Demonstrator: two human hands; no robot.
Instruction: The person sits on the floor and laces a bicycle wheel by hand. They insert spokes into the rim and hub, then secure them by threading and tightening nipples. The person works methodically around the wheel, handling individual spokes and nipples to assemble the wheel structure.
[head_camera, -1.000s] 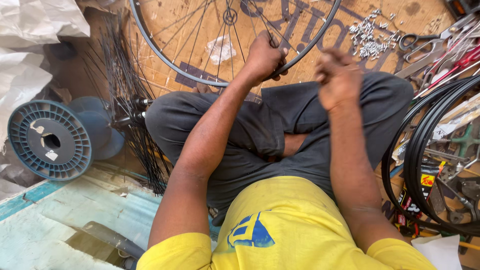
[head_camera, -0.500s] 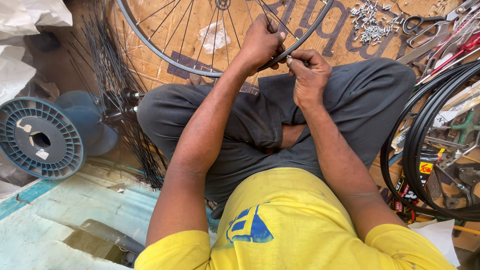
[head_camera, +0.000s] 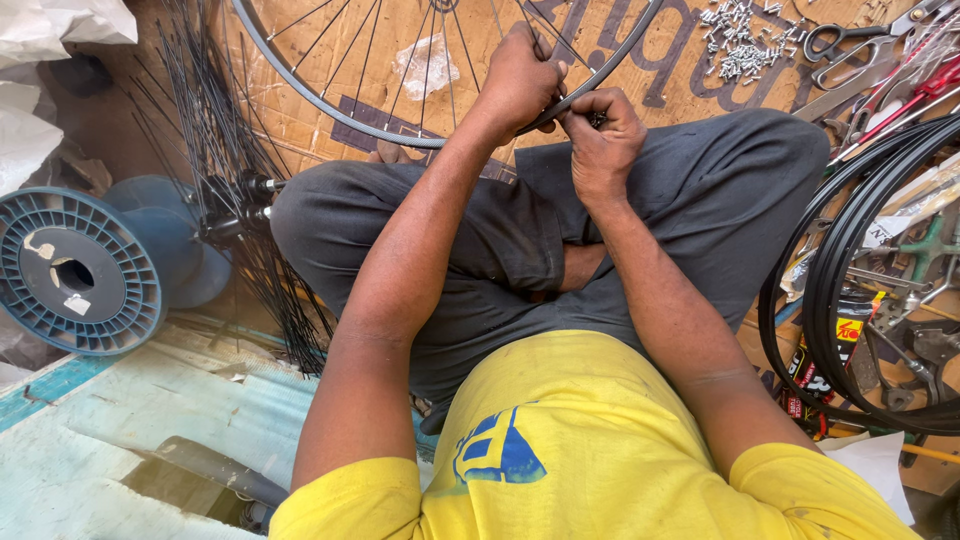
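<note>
A spoked bicycle wheel rim lies on cardboard in front of my crossed legs. My left hand grips the near edge of the rim. Right beside it, my right hand is closed at the rim, its fingertips pinching something small and dark that I cannot make out. The two hands touch at the rim.
A blue plastic spool lies at the left beside a hub with loose black spokes. Black rims and tools lie at the right. A pile of small metal nipples and scissors sit at the top right.
My right hand came in from the right and closed at the rim beside my left hand. The view shifted slightly, and the left hand kept its grip.
</note>
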